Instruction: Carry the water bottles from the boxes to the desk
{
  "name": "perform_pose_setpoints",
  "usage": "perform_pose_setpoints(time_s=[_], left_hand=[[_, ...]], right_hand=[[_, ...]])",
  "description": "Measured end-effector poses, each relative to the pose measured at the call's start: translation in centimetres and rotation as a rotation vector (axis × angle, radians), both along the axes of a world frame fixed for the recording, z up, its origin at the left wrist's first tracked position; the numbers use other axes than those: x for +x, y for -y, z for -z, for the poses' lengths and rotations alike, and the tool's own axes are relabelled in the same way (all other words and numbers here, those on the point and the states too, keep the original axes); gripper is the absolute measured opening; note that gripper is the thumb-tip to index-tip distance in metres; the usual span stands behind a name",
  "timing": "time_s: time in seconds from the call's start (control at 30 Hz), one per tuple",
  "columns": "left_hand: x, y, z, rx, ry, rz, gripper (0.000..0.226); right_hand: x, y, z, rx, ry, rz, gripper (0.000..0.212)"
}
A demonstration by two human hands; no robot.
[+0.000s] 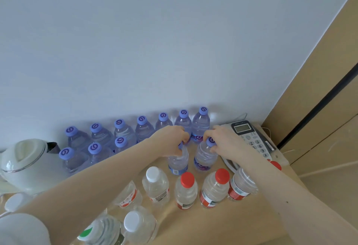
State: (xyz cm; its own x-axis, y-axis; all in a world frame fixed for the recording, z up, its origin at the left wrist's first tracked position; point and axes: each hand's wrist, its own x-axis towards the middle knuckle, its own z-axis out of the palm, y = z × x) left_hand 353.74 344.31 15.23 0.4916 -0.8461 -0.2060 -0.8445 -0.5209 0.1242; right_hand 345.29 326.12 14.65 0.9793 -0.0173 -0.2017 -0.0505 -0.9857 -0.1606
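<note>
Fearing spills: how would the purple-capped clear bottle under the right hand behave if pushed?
The purple-capped clear plastic bottle looks full, probably heavy for its size. Upright and narrow, it may tip; thin ribbed walls likely flex.

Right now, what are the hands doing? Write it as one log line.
left hand: grips left purple-capped bottle at cap | right hand: grips right purple-capped bottle at cap | both bottles: upright on desk

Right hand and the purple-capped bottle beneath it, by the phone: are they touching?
Touching. In the head view the right hand curls its fingers round the top of the purple-capped bottle, at its cap.
</note>
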Motion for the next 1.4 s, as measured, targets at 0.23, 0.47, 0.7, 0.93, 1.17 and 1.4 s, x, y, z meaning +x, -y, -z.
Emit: perform_pose_setpoints(time_s=[0.23, 0.47, 0.7, 0.93, 1.17, 1.4], left_hand=[[2.3, -4.0, -0.6, 0.019, 0.031, -0.118, 0.019], [4.1, -6.8, 0.0, 0.036, 0.013, -0.165, 0.018], [5.1, -7.5, 0.1, 0.043, 0.025, -0.142, 0.021], [5.7, -7.7, 0.1, 0.146, 0.000, -0.003, 0.029], [5.5, -8.6, 1.8, 0.108, -0.004, 0.125, 0.028], [5.6, -8.9, 1.2, 0.005, -0.091, -0.148, 0.043]], right_hand=[[3.3, -3.3, -0.6, 0.001, 0.012, -0.054, 0.027], [5.5, -5.9, -0.7, 0.011, -0.021, -0.103, 0.032], [6.8, -7.4, -0.7, 0.001, -0.032, -0.128, 0.030], [7.6, -8.7, -0.3, -0.075, -0.041, -0.164, 0.029], [8.2, -9.5, 0.2, -0.047, -0.069, -0.190, 0.024], [8.5, -9.8, 0.0, 0.048, -0.101, -0.137, 0.030]])
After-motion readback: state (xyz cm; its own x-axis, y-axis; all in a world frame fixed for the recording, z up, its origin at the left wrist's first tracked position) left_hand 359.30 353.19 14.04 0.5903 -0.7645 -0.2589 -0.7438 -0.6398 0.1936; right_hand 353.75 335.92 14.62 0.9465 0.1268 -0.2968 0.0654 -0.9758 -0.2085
